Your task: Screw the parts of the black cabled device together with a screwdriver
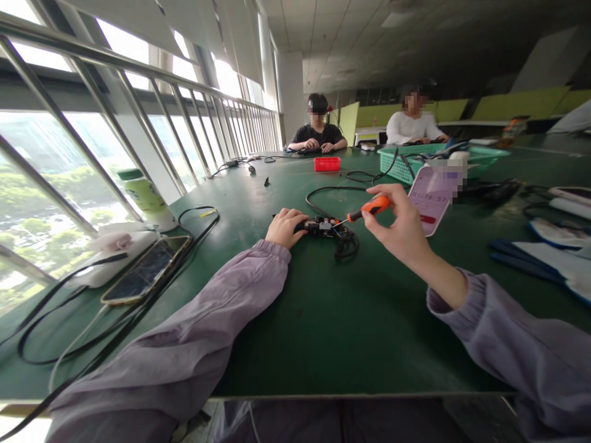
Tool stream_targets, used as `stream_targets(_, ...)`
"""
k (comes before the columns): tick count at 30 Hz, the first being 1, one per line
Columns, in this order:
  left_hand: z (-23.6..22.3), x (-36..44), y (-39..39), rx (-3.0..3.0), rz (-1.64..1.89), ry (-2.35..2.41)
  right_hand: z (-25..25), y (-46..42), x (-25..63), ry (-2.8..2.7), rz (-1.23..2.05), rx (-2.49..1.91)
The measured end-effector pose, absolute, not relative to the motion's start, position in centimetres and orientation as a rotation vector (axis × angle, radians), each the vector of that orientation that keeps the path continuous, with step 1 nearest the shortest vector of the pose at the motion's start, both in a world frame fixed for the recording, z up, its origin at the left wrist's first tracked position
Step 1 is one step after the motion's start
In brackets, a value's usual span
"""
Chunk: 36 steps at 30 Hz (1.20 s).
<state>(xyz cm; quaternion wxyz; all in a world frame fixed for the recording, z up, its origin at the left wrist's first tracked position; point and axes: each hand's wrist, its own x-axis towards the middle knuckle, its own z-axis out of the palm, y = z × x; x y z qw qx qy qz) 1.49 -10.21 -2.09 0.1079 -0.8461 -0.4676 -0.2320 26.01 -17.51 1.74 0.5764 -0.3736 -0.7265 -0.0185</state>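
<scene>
An orange and black screwdriver (373, 207) is pinched in my right hand (398, 219), its thin shaft slanting down to the left. The tip meets a small black electronic device (323, 226) with exposed parts and thin wires; whether it sits in a screw is too small to tell. My left hand (287, 227) is closed over the device's left end and holds it on the green table (318, 326). A black cable (347, 245) lies coiled at the device's right end.
A smartphone showing a timer (431, 197) leans against a green basket (484, 161). At left lie another phone (146, 271), cables and a bottle (146, 200). A red box (327, 164) stands farther back. Gloves (545, 258) lie right. Two people sit at the far side.
</scene>
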Motion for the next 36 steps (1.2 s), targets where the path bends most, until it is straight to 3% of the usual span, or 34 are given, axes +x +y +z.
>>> stream_targets(8,-2.16,1.36,-10.03,-2.537,-0.781,-1.49,1.58,-17.7,25.81,-1.663,0.004,-0.993)
stream_targets(36,-2.29,1.94,-10.66,-2.441,-0.517,-1.53,1.91,-16.96,26.48,-1.518,0.152,-1.094)
